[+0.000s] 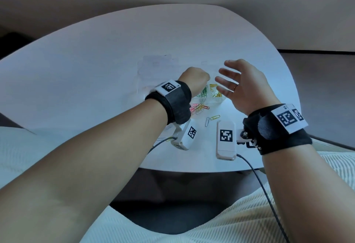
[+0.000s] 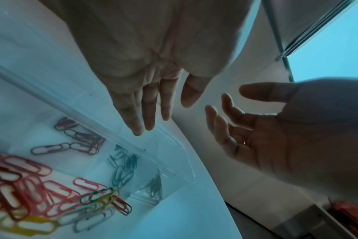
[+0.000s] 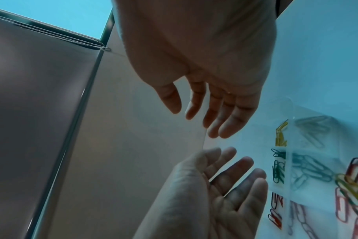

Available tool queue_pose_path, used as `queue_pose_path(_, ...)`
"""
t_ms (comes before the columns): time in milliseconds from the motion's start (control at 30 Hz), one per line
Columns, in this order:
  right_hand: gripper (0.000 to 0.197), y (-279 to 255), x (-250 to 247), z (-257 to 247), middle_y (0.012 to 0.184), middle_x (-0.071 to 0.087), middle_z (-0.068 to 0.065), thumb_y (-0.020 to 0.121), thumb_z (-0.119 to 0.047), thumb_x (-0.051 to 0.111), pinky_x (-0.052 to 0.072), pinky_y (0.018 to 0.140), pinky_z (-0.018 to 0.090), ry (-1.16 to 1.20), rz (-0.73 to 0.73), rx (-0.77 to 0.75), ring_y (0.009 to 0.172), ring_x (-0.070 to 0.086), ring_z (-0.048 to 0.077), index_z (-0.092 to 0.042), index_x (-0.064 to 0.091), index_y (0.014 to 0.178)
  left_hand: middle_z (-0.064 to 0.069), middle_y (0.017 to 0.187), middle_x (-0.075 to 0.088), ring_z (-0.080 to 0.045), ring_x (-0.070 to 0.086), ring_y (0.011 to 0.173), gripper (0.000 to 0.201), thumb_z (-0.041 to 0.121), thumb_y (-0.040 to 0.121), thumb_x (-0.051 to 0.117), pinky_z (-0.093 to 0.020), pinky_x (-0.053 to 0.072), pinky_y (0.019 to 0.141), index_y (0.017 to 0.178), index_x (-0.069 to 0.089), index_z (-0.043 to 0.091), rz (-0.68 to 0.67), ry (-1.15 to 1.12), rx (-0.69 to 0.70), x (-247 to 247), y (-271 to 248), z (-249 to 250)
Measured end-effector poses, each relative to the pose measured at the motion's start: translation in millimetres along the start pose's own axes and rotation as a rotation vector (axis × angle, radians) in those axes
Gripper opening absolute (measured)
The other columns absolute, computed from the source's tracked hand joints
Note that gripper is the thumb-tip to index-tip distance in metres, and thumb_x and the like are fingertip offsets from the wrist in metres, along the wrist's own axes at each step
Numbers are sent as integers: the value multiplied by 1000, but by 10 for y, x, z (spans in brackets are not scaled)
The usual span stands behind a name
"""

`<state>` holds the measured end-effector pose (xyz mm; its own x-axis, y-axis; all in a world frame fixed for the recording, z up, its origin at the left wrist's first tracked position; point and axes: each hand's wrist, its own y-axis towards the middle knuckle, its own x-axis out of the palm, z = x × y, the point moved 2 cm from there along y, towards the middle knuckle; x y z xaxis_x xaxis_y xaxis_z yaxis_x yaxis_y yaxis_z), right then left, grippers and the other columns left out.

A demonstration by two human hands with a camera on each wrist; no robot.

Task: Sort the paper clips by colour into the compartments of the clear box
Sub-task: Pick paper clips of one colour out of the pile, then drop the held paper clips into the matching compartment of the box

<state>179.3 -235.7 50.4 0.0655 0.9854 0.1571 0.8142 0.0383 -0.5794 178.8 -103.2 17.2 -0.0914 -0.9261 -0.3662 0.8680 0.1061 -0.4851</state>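
Observation:
A clear box (image 1: 211,101) with compartments lies mid-table; green clips (image 1: 203,93) and yellow clips (image 1: 215,90) sit in separate compartments. In the left wrist view the clear box (image 2: 180,155) also holds dark red clips (image 2: 82,140) in another compartment. A mixed loose pile (image 1: 197,108) lies just in front of the box, with two single clips (image 1: 211,119) nearer me. My left hand (image 1: 196,76) hovers over the box, fingers (image 2: 145,113) straight and empty. My right hand (image 1: 228,81) faces it palm-in, spread and empty, its fingers (image 3: 215,116) apart from the left hand (image 3: 225,186).
The white table (image 1: 96,60) has a rounded near edge with my lap just below it. Wrist cameras (image 1: 225,139) and their cables hang under both wrists, low over the table's front. A faint clear sheet or lid (image 1: 155,66) lies left of the box.

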Motion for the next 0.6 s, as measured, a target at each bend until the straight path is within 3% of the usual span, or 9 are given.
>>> queue_pose_path(100, 18, -43, 64, -5, 97, 70, 4, 91, -23, 55, 52, 73, 32, -104, -46, -17, 82, 69, 22, -15, 67, 101, 3, 87, 63, -19, 60, 84, 21, 17, 92, 46, -28, 48, 76, 96, 66, 16, 56, -13, 96, -86, -175, -12)
queue_pose_path(233, 12, -126, 165, 56, 86, 68, 1, 91, -20, 55, 47, 61, 27, -302, -69, -124, 68, 64, 18, -16, 65, 95, 3, 82, 69, -20, 65, 76, 15, 19, 91, 52, -31, 54, 77, 92, 67, 20, -37, 140, 103, -254, -451, -112)
queue_pose_path(367, 8, -250, 294, 334, 78, 68, 0, 88, -13, 59, 43, 56, 26, -637, -162, -239, 63, 63, 15, -19, 64, 86, 13, 76, 56, -11, 54, 72, 10, 17, 84, 61, -22, 41, 68, 89, 69, 21, -38, 463, 113, -511, -715, -312)
queue_pose_path(467, 3, -310, 319, 650, 75, 67, -4, 86, -17, 67, 42, 53, 21, -1024, -314, -315, 67, 63, 13, -20, 67, 87, 14, 77, 55, -5, 51, 67, 11, 12, 80, 63, -22, 38, 59, 81, 66, 22, -64, 609, 76, -628, -886, -579)
queue_pose_path(600, 7, -286, 248, 966, 79, 68, -2, 83, -15, 72, 42, 60, 16, -1286, -320, -387, 75, 61, 12, -16, 75, 90, 12, 82, 60, -11, 54, 69, 17, 11, 77, 62, -24, 38, 61, 70, 57, 25, -56, 671, 25, -661, -1007, -954)
